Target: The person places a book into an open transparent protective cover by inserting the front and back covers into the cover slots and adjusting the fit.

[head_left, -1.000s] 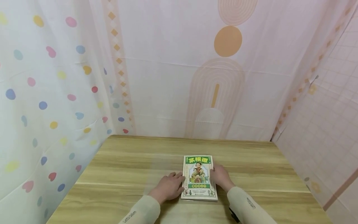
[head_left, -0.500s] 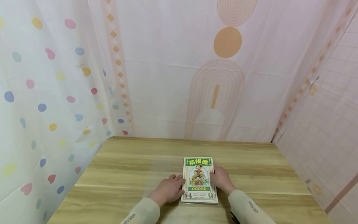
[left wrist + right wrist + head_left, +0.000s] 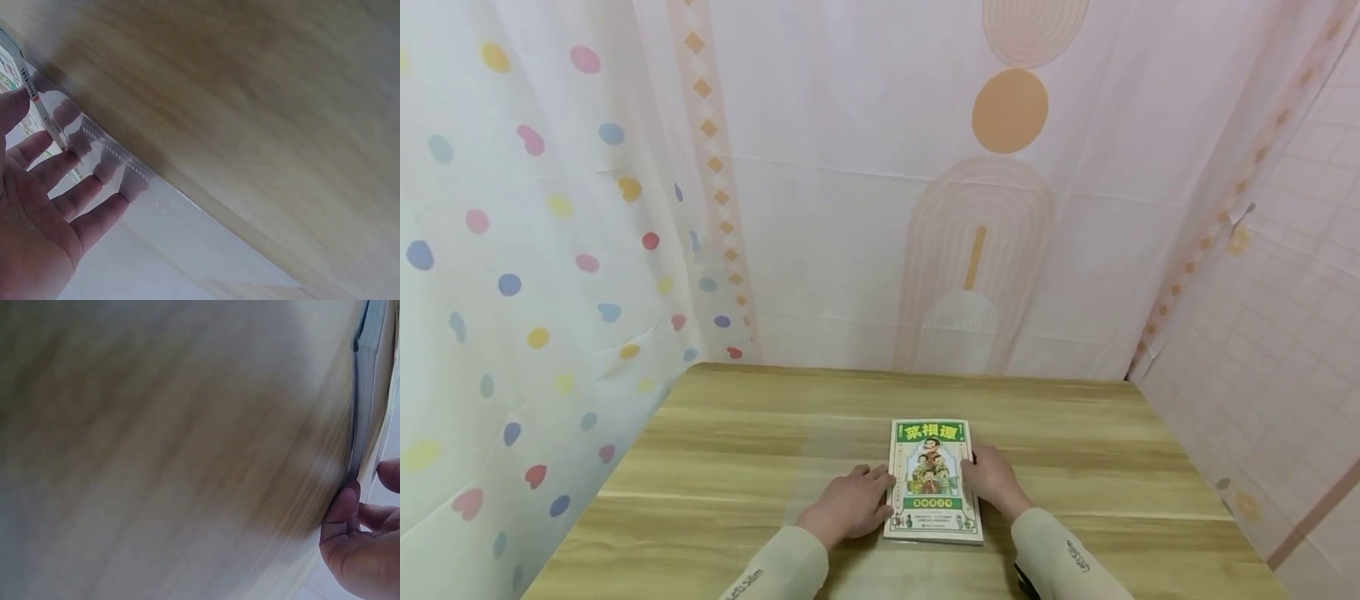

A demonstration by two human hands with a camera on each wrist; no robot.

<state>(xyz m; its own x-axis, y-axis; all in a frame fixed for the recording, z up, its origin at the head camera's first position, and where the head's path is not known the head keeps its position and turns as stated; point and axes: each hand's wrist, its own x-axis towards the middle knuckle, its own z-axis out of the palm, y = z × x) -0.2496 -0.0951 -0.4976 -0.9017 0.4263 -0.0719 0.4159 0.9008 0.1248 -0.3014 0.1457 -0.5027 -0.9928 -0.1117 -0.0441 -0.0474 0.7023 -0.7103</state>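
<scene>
A paperback book with a green and white cover and cartoon figures lies face up on the wooden table. My left hand rests at its left side, touching the spine. In the left wrist view, the loosely bent fingers of this left hand meet a glossy surface beside the spine. My right hand holds the book's right edge, thumb towards the cover. Seen from the right wrist, curled fingers of the right hand are at the page edges, which stand slightly parted.
A clear glossy sheet lies on the table beside the book. The wood-grain table extends to both sides. Behind it hangs a patterned curtain, with a dotted one at the left and a checked one at the right.
</scene>
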